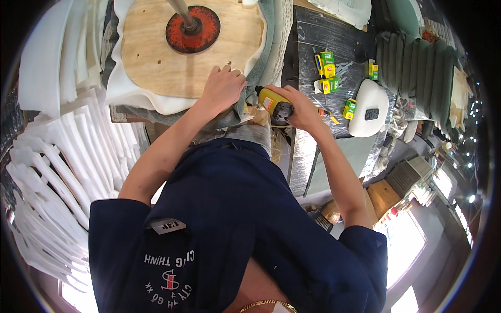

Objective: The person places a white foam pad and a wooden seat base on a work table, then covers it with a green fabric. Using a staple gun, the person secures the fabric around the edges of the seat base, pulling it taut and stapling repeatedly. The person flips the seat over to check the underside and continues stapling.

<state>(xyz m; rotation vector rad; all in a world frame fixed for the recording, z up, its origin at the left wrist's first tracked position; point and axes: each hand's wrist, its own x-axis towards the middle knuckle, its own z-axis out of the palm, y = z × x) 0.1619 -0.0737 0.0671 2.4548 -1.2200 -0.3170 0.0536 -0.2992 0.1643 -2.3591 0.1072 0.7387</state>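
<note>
A plywood board [146, 73] with rounded edges lies on white foam [156, 103] and dark grey-green fabric [269, 47]. My left hand [223, 87] is at the board's near right edge, fingers curled over the edge of the fabric there; the fingertips are partly hidden. To the right, my right hand [300, 108] grips a yellow and black staple gun [274, 105]. Its nose points toward the fabric by my left hand, a little apart from it. A worn red round plate [193, 28] on a metal rod rests on the board.
On the right, a black plastic-wrapped table [308, 41] bears small yellow-green boxes [327, 63], loose staple strips [343, 69] and a white padded piece [368, 109]. Grey upholstered pads [417, 62] stand in a row beyond. White foam sheets [78, 156] are stacked at left.
</note>
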